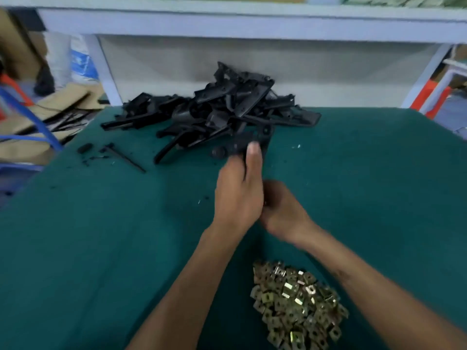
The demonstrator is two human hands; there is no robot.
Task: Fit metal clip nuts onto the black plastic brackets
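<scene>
Head view looks down on a table point(101, 248) covered in dark green cloth, matte and slightly fuzzy, the largest thing here. No readable writing or brand shows on anything; the picture is blurred.

Beyond the gripping hand, at the far edge of the cloth, lies a heap of brackets point(214, 107): black moulded plastic, long and angular, with flat plates, ribs and holes, tangled over each other. Below the hands, towards the person and between the forearms, sits a pile of clip nuts point(295, 306), small squarish folded metal pieces, brassy yellow with bright glints.

The left hand point(238, 195) has its fingers curled round one bracket point(250, 144), thumb pressed along its near face; this black bracket sticks up out of the grip and overlaps the near edge of the heap. The right hand point(283, 210) is tucked just behind and right of the left, touching it, fingers curled inward; what it holds, if anything, is hidden, so I cannot tell.

Left of the grip, well apart, small black scraps point(111, 154) of plastic, one a thin rod, lie on the cloth.
</scene>
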